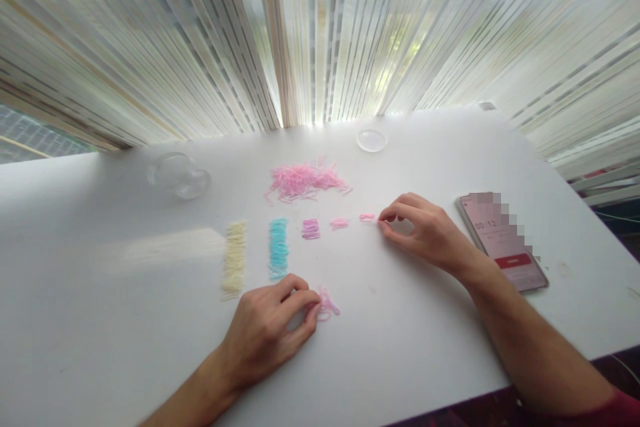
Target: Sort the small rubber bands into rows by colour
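My left hand (280,320) has thumb and forefinger pinched at the left edge of a small loose bunch of pink-purple bands (329,305); what lies between the fingertips is too small to make out. My right hand (425,230) is pinched beside the right end of a short pink row (367,217). Left of that row lie another short pink row (339,223), a purple row (311,229), a longer blue row (279,248) and a long pale yellow row (234,260). Behind them is a tangled pink pile (305,180).
Clear round containers (180,175) stand at the back left of the white table (125,320). A clear round lid or dish (372,140) lies at the back. Right of my right hand is a phone (505,243) showing a timer. Striped curtains (325,33) hang behind the table.
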Action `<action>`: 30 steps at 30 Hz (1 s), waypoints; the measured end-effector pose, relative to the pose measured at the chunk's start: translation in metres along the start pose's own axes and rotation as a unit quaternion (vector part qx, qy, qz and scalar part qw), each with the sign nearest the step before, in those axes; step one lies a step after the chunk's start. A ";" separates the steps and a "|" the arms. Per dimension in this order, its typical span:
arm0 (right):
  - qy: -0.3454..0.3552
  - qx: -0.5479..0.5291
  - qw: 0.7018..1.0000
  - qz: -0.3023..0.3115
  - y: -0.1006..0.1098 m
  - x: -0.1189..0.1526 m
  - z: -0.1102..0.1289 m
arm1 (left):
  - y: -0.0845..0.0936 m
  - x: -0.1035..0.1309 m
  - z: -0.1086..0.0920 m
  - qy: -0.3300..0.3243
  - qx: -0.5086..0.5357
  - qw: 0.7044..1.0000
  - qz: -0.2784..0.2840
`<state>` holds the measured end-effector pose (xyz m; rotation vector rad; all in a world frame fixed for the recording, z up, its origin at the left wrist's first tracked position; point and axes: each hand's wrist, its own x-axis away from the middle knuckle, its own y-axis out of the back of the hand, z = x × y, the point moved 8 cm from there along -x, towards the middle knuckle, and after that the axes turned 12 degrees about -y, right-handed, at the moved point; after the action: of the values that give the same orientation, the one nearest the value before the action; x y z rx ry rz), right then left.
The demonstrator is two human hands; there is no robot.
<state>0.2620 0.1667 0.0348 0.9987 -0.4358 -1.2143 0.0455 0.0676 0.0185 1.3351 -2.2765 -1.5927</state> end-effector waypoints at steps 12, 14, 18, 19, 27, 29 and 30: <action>-0.001 0.017 1.000 -0.016 0.002 0.001 0.002 | 0.002 -0.002 -0.002 -0.005 -0.007 1.000 -0.005; 0.000 0.019 1.000 -0.022 0.003 0.001 0.003 | 0.002 -0.002 -0.001 -0.004 -0.006 1.000 -0.004; -0.009 0.016 1.000 0.005 -0.002 0.002 0.003 | 0.002 -0.001 0.000 0.000 0.001 1.000 -0.006; -0.015 0.016 1.000 0.013 -0.004 0.003 0.002 | 0.001 -0.001 0.000 -0.001 0.002 1.000 -0.007; -0.021 0.006 0.999 0.026 -0.008 0.001 0.003 | 0.001 0.000 0.000 0.003 0.008 1.000 -0.002; -0.017 0.011 1.000 0.015 -0.008 0.001 0.003 | 0.001 0.000 0.000 0.004 0.009 1.000 -0.001; -0.015 0.014 1.000 0.009 -0.008 0.001 0.003 | 0.001 0.001 0.000 0.004 0.010 1.000 0.000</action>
<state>0.2557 0.1647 0.0292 0.9988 -0.4848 -1.2121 0.0450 0.0669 0.0189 1.3435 -2.2938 -1.5663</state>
